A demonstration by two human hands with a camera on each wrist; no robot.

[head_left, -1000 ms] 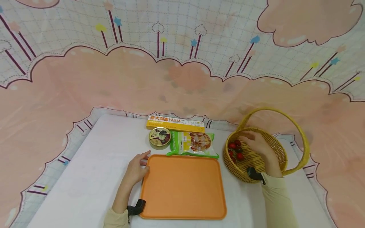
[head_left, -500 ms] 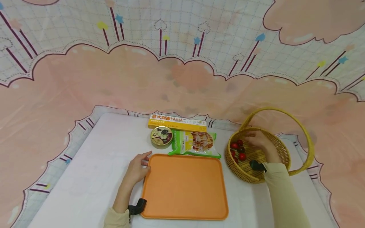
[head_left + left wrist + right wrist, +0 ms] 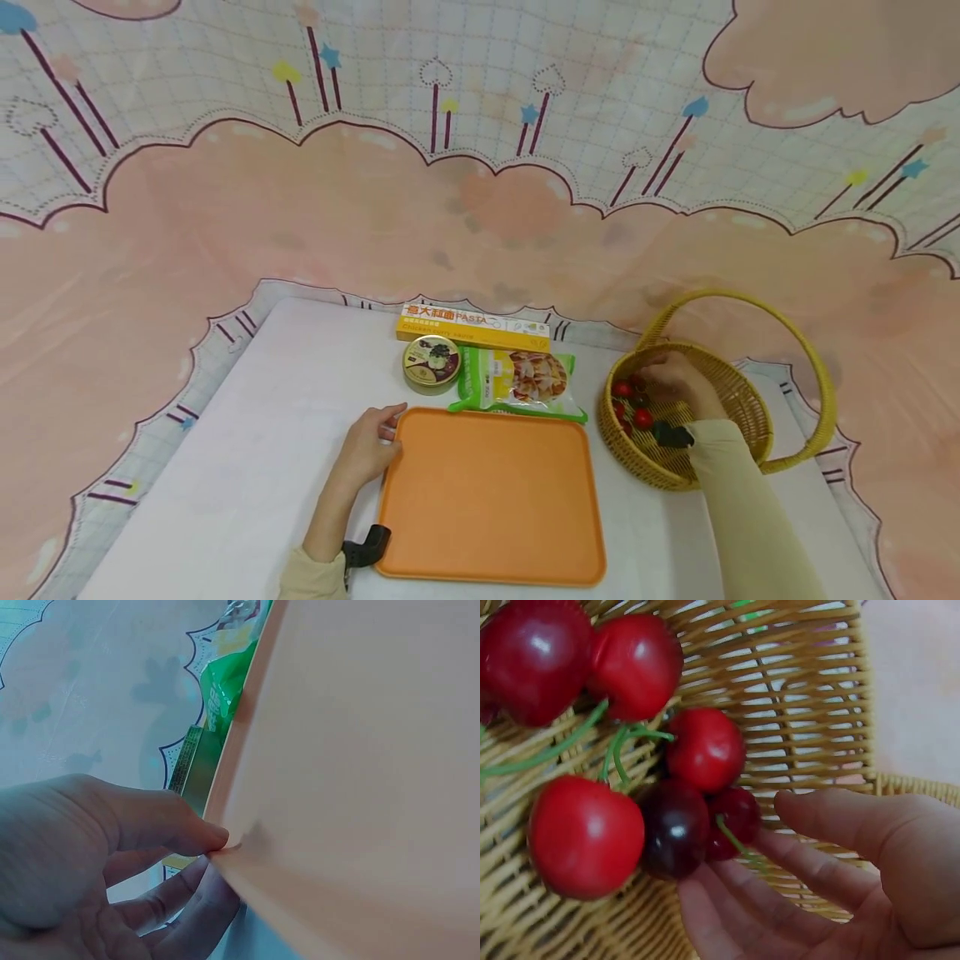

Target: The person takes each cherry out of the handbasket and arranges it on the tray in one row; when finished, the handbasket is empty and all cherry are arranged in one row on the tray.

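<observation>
My left hand (image 3: 367, 447) pinches the upper left corner of the orange tray (image 3: 491, 496); in the left wrist view the thumb lies on the rim, with fingers (image 3: 202, 907) below it. Inside the yellow wicker basket (image 3: 637, 461), my right hand (image 3: 678, 382) reaches among several red and dark cherries. Close up, its fingertips touch or nearly touch a dark cherry (image 3: 676, 829) and a small deep-red cherry (image 3: 733, 822). The thumb stands apart from them. A larger red cherry (image 3: 587, 837) lies nearer the camera, on the woven basket wall.
Behind the tray stand a round tin (image 3: 432, 364), a green-edged food packet (image 3: 521, 383) and a yellow-and-white pasta box (image 3: 472, 327). The basket's tall handle (image 3: 821, 392) leans out to the right. A patterned cloth (image 3: 450, 225) hangs behind the white table (image 3: 247, 467).
My right hand has lowered deeper into the basket, close to the cherries. The left hand keeps its hold on the tray corner. The head view has shifted slightly.
</observation>
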